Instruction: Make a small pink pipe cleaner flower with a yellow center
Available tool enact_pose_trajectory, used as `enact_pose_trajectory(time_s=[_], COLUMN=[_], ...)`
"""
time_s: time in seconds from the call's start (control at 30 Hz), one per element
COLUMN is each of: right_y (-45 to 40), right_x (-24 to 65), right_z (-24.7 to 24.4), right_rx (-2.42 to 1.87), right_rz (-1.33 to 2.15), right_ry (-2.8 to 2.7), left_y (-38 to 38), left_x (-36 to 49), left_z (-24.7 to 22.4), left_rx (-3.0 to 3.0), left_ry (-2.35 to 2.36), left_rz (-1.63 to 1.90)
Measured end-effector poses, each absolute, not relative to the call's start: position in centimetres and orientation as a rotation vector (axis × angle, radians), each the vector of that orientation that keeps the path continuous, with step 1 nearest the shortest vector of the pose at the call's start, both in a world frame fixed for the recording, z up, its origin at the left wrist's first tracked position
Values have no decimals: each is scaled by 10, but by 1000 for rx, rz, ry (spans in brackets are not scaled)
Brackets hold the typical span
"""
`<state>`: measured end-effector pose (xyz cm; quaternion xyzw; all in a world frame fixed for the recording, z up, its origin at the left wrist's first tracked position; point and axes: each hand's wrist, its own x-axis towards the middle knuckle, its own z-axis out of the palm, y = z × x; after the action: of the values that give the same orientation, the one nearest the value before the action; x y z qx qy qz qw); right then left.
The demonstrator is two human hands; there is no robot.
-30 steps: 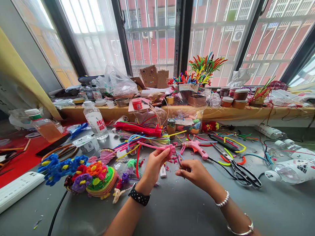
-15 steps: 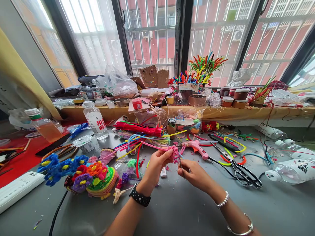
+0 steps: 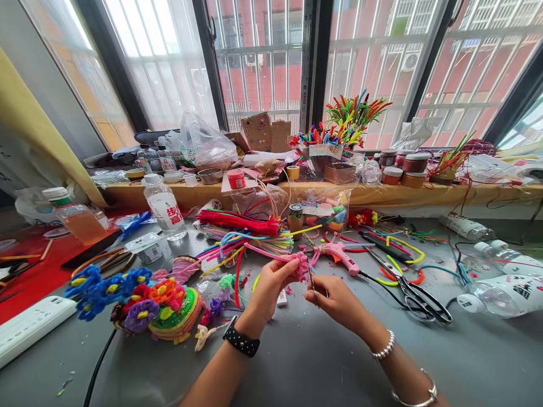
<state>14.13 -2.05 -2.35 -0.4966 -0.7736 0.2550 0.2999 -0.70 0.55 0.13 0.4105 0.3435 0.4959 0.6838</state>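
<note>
A pink fuzzy flower (image 3: 302, 264) made of pipe cleaner is pinched in my left hand (image 3: 274, 285), which wears a dark dotted watch band. Its pink stem runs up and left behind the fingers. My right hand (image 3: 337, 299) is closed on small dark scissors (image 3: 314, 289), whose blades point up at the flower's right edge. Pink bits of fluff lie around and below. Just behind the flower, a pink glue gun (image 3: 339, 254) rests on the grey table (image 3: 297, 362).
Large scissors (image 3: 413, 294) lie to the right, near plastic bottles (image 3: 504, 294). Pipe-cleaner bundles (image 3: 241, 221) are behind my hands. Colourful fuzzy flowers (image 3: 144, 302) stand at the left, beside a white power strip (image 3: 36, 325). Jars and bags line the sill (image 3: 382, 195).
Almost nothing differs. The pink flower is turned slightly, and my right hand with the small scissors has shifted a little.
</note>
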Motion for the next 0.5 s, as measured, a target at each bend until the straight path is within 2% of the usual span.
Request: enact_pose_trajectory(time_s=[0.5], right_y=[-20], right_x=[141], right_z=[-21], right_rx=[-1311], right_rz=[671], right_ry=[-2017], left_y=[6], left_x=[-7], left_z=[1], left_rx=[896], left_ry=[734], left_rz=[1115])
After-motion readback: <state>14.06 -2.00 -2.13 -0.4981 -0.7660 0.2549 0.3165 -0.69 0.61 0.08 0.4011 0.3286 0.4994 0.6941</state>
